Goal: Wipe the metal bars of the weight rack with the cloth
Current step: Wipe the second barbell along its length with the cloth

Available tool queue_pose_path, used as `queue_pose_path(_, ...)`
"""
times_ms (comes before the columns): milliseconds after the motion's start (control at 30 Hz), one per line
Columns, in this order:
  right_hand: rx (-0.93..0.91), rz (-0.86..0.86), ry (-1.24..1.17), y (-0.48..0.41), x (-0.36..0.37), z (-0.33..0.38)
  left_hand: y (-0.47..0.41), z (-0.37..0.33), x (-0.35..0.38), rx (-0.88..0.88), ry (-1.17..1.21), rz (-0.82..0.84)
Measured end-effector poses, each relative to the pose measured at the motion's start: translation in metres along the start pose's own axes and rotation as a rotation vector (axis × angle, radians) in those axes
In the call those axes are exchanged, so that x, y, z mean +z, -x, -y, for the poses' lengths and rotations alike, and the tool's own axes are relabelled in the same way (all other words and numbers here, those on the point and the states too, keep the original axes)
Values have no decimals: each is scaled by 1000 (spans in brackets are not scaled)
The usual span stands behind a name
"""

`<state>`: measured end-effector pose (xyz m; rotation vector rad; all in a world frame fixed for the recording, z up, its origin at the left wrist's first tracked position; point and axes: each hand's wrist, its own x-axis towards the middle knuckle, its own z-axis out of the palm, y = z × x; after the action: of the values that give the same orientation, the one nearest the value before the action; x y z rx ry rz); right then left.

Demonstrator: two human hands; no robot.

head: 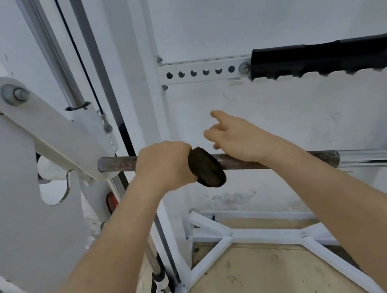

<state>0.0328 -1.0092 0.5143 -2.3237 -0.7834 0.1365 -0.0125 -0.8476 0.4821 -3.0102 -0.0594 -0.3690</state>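
Head view: the cloth (206, 169) is gripped in the left hand (163, 165) and wrapped round the knurled bar (118, 164) near the frame's centre. At its 3 o'clock the right hand (235, 138) is held over the same bar, fingers loose and spread, nothing held. The chrome stretch (380, 155) extends toward 3 o'clock, and the white upright (133, 55) rises toward 12. No wiped part can be told from unwiped. The job is judged mid-course, with the chrome stretch and the other bars probably left.

2 hands (163, 165) (238, 138), 1 cloth (206, 170), 1 bar (121, 164), 6 bracket holes (206, 72)
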Motion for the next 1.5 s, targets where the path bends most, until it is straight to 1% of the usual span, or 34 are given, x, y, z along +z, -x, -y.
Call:
queue_pose_path(67, 30, -54, 230, 13, -15, -14, -19, 6, -18, 1, 134, 367)
queue_pose_path(100, 71, -61, 350, 23, -22, -23, -26, 9, -25, 5, 211, 507)
queue_pose_path(133, 135, -80, 454, 35, -29, -35, -29, 9, -30, 20, 248, 580)
queue_pose_path(167, 212, -144, 527, 44, -35, -47, -28, 9, -30, 29, 244, 582)
queue_pose_path(200, 273, -258, 578, 52, -38, -59, -23, 5, -27, 36, 202, 510)
queue_pose_path(233, 316, -380, 615, 59, -38, -67, -15, -3, -21, 39, 132, 364)
queue_pose_path(267, 336, -479, 632, 63, -34, -72, -8, -16, -12, 49, 54, 167)
queue_pose_path(300, 339, -538, 623, 62, -30, -75, -3, -33, -4, 69, -4, -27)
queue_pose_path(333, 321, -570, 595, 60, -27, -77, 1, -55, 4, 84, -37, -182)
queue_pose_path(367, 302, -587, 556, 57, -26, -79, 1, -81, 9, 96, -58, -286)
queue_pose_path(400, 285, -600, 513, 56, -27, -80, 0, -108, 13, 115, -58, -370)
queue_pose_path(467, 248, -605, 411, 56, -35, -86, -3, -152, 18, 158, 1, -465)
queue_pose_path(533, 220, -591, 327, 61, -42, -93, -2, -169, 20, 188, 46, -475)
queue_pose_path(600, 200, -487, 375, 67, -44, -94, -3, -149, 18, 199, 39, -457)
queue_pose_path(667, 201, -339, 445, 70, -46, -90, 4, -99, 19, 104, -19, -417)
queue_pose_path(733, 209, -233, 474, 73, -48, -86, 17, -34, 26, -22, -45, -406)
queue_pose_path(767, 206, -210, 495, 73, -47, -85, 25, -3, 28, -91, -54, -415)
queue_pose_path(833, 195, -220, 530, 74, -45, -85, 36, 42, 29, -221, -85, -418)
queue_pose_path(900, 181, -253, 536, 74, -42, -83, 35, 57, 27, -299, -109, -382)
queue_pose_path(933, 172, -267, 537, 73, -40, -82, 33, 54, 26, -304, -104, -364)
queue_pose_path(1033, 155, -323, 445, 72, -40, -76, 26, 17, 23, -228, -44, -392)
queue_pose_path(1133, 89, -393, 289, 72, -39, -72, 17, -62, 19, -48, 8, -442)
queue_pose_path(1167, 52, -417, 194, 73, -38, -73, 13, -92, 17, 9, 14, -429)
queue_pose_path(1267, -51, -520, -235, 79, -45, -77, 0, -171, 11, 103, -4, -367)
queue_pose_path(1333, -53, -569, -395, 91, -59, -85, -5, -214, 7, 126, -17, -361)
queue_pose_path(1400, -32, -618, -373, 105, -77, -100, -8, -259, 2, 157, -48, -318)
queue_pose_path(1467, 9, -630, -214, 117, -99, -121, -17, -302, 2, 197, -49, -270)
queue_pose_path(1500, 49, -591, -104, 122, -110, -130, -23, -319, 1, 233, -62, -247)
